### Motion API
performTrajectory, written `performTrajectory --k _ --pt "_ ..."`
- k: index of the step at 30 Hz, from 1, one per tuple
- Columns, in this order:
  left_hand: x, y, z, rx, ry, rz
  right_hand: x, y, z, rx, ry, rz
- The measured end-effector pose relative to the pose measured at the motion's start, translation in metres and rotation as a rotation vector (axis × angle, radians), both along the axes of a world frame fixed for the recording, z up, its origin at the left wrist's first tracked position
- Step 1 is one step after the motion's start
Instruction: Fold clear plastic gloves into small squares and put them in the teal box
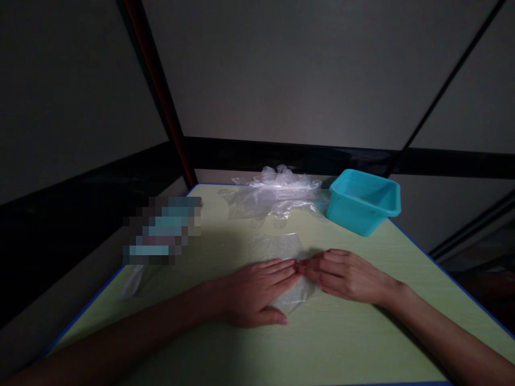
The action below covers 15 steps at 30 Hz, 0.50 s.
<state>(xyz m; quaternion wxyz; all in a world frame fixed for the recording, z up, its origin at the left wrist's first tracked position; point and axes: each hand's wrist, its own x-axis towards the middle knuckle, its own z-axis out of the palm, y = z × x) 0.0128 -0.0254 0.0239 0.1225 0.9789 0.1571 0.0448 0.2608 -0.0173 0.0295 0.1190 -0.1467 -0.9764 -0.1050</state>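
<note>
Below the frame's centre, the left hand [257,292] lay open, palm down, across the clear plastic [277,246], while the right hand [348,276], fingertips bunched, seemingly pinched its right edge. That piece looked mostly flattened, some creases left; farther back, mid-frame, a heap [277,195] lay crumpled, left of the tub [352,209].

Left hand [259,292]: flat, thumb apart | right hand [348,276]: curled | hands: close together
</note>
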Motion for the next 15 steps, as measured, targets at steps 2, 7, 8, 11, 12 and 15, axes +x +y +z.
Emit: performTrajectory --k 2,7,8,11,12,15 --pt "0.0005 -0.0003 0.0000 0.003 0.010 0.010 -0.0009 0.0010 0.0005 0.048 -0.049 0.037" --pt "0.0023 -0.0004 0.0015 0.011 0.010 0.007 -0.0023 -0.0001 0.0005 0.113 -0.104 0.086" --pt "0.0025 -0.0003 0.0018 0.013 0.003 0.004 -0.0023 -0.0004 0.0005 0.114 -0.106 0.087" --pt "0.0024 0.0001 0.0017 0.016 -0.013 0.001 -0.0019 -0.0007 0.0012 0.096 -0.107 0.089" --pt "0.0021 0.0001 0.0014 0.015 -0.014 0.000 -0.0017 -0.0004 0.0013 0.086 -0.104 0.090" --pt "0.0012 0.0002 0.0006 0.014 0.002 -0.005 -0.0006 0.0011 0.0008 0.051 -0.096 0.092"
